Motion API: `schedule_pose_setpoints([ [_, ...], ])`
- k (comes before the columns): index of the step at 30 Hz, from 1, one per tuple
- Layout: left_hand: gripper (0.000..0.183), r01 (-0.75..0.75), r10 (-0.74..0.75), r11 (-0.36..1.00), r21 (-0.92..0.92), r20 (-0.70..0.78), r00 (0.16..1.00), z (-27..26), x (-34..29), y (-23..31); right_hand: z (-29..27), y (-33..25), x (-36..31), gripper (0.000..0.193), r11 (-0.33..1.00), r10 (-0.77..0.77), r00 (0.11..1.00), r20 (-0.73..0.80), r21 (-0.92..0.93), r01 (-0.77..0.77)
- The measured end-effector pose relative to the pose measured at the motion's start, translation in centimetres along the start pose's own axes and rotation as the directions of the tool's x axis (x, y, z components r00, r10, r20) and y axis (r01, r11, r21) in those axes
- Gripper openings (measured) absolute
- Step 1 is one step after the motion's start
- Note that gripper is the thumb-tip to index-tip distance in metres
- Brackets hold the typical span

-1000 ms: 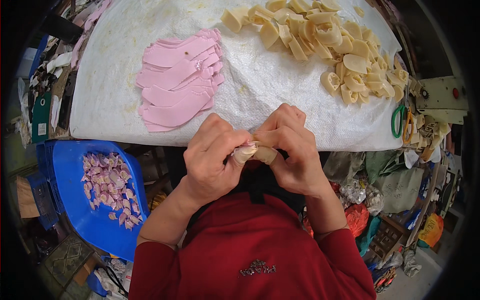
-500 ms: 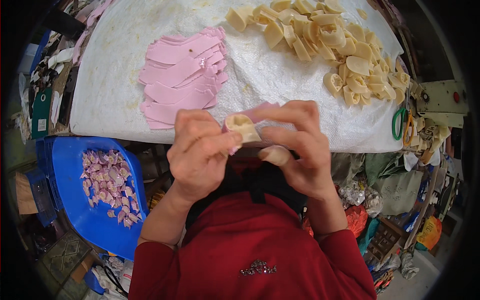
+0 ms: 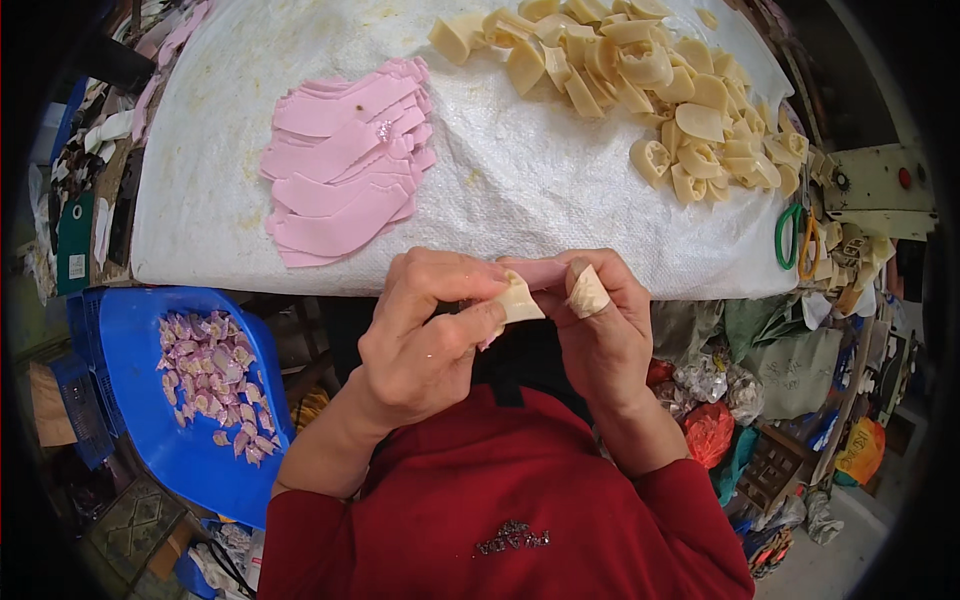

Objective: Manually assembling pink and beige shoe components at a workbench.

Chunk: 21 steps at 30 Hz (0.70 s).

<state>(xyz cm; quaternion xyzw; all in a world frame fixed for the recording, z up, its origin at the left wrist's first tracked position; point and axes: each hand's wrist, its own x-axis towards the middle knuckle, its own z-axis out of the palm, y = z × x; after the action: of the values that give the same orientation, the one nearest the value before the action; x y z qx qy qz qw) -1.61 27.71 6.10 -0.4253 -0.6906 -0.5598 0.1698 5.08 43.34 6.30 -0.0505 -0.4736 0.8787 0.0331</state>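
At the table's near edge, my left hand point(image 3: 425, 335) pinches a small cream curved piece point(image 3: 521, 303) between thumb and fingers. A pink strip point(image 3: 538, 273) runs from that piece to my right hand point(image 3: 610, 350), whose thumb and fingers are closed on its other end. A cream-coloured cover point(image 3: 588, 293) wraps the right thumb's tip. Part of the cream piece is hidden by the left fingers. Beyond my hands, a stack of pink strips point(image 3: 345, 165) lies to the left, and a heap of similar cream curved pieces point(image 3: 700, 95) to the right.
White woven sheeting point(image 3: 520, 210) covers the table. At lower left, a blue tub point(image 3: 160, 440) holds many small pink-and-cream pieces point(image 3: 215, 375). Green-handled scissors point(image 3: 788, 238) and an orange-handled pair point(image 3: 808, 250) lie at the right edge. Bags and a brown crate point(image 3: 772, 470) crowd the lower right.
My right hand's fingers, spread before, have closed on the pink strip's end. The cream piece has turned in my left hand, its hollow side less visible. The whole view has shifted slightly.
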Motion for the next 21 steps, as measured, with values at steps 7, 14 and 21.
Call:
schedule_pose_setpoints([
  [7,0.018,-0.069,0.041,0.937,0.343,0.087,0.995,0.9,0.8,0.6,1.2,-0.4,0.4,0.031,0.978,0.038,0.998,-0.054,-0.201,-0.048],
  [14,0.018,0.129,-0.138,0.973,0.19,0.031,0.99,0.3,0.4,-0.4,-0.9,-1.3,1.7,0.049,0.9,0.047,0.988,0.149,-0.436,0.023],
  [21,0.019,0.184,-0.139,0.938,-0.294,0.167,0.976,0.1,0.0,-0.4,-3.1,-2.8,4.2,0.035,0.927,0.335,0.902,0.273,-0.268,-0.263],
])
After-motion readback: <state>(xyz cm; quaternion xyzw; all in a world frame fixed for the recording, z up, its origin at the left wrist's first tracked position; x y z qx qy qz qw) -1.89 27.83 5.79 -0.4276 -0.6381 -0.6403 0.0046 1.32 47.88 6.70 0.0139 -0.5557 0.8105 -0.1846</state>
